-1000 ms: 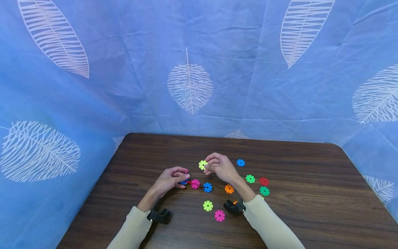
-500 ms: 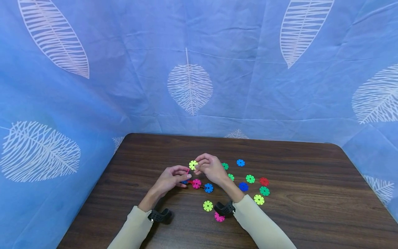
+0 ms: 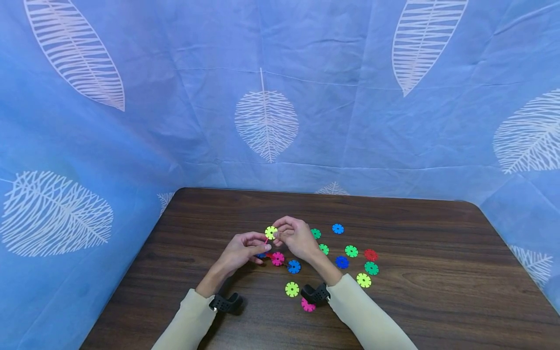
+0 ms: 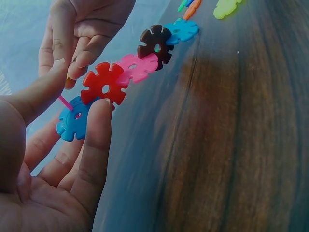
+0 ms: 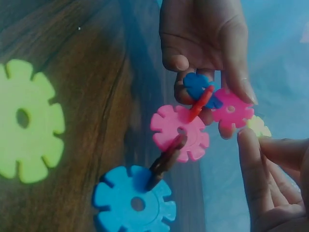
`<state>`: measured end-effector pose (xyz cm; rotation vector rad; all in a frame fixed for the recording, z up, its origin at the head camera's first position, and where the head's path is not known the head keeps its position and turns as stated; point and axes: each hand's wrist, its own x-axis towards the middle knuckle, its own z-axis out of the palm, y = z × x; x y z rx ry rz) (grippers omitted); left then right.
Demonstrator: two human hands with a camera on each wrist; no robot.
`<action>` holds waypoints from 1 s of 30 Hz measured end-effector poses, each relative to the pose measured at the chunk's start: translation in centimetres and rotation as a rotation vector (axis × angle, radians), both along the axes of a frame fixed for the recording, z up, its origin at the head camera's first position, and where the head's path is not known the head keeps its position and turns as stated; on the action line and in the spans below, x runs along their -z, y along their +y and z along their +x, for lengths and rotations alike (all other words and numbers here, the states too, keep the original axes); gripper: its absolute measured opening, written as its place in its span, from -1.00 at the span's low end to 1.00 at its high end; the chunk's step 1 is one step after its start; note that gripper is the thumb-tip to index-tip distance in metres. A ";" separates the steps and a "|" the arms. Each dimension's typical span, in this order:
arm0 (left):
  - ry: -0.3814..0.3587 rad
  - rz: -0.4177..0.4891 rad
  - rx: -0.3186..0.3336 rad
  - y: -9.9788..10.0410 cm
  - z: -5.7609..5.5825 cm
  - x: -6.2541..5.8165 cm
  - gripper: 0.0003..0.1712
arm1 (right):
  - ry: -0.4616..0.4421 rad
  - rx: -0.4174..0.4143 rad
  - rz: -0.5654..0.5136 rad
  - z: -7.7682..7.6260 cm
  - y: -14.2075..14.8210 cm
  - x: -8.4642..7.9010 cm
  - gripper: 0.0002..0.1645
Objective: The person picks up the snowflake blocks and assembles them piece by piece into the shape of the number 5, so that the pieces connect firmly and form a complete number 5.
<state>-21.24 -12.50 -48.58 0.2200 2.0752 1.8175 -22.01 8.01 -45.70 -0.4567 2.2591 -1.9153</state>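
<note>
My left hand (image 3: pixel 245 249) pinches a chain of notched plastic snowflake discs near its upper end. In the left wrist view the chain holds a blue disc (image 4: pixel 67 128), a red disc (image 4: pixel 99 79), a pink disc (image 4: pixel 137 68), a dark brown disc (image 4: pixel 153 47) and a light blue disc (image 4: pixel 186 31). Another pink disc (image 5: pixel 231 108), at the held end, stands by the left thumb in the right wrist view. My right hand (image 3: pixel 298 239) pinches a yellow disc (image 3: pixel 271 232) against that pink disc's edge; whether their notches interlock cannot be told.
Loose discs lie on the dark wooden table (image 3: pixel 437 272): a yellow one (image 3: pixel 292 289) and a pink one (image 3: pixel 308 305) in front, and several green, blue, red and yellow ones to the right. A blue leaf-patterned cloth (image 3: pixel 332 121) hangs behind.
My right hand has moved left with the yellow disc, up to the pink disc at the chain's held end. The left hand has shifted only slightly, still holding the chain.
</note>
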 end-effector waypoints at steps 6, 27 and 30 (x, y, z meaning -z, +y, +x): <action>-0.005 0.000 -0.022 0.2 0.0 -0.2 -0.56 | 0.034 0.018 0.013 0.2 -0.1 -0.2 -0.80; 0.030 -0.019 -0.049 0.5 0.2 -0.5 -0.62 | 0.081 0.065 -0.002 0.5 -0.5 0.7 -0.82; 0.037 -0.017 -0.055 0.6 0.3 -0.6 -0.63 | 0.073 0.072 0.004 0.5 -0.6 0.8 -0.82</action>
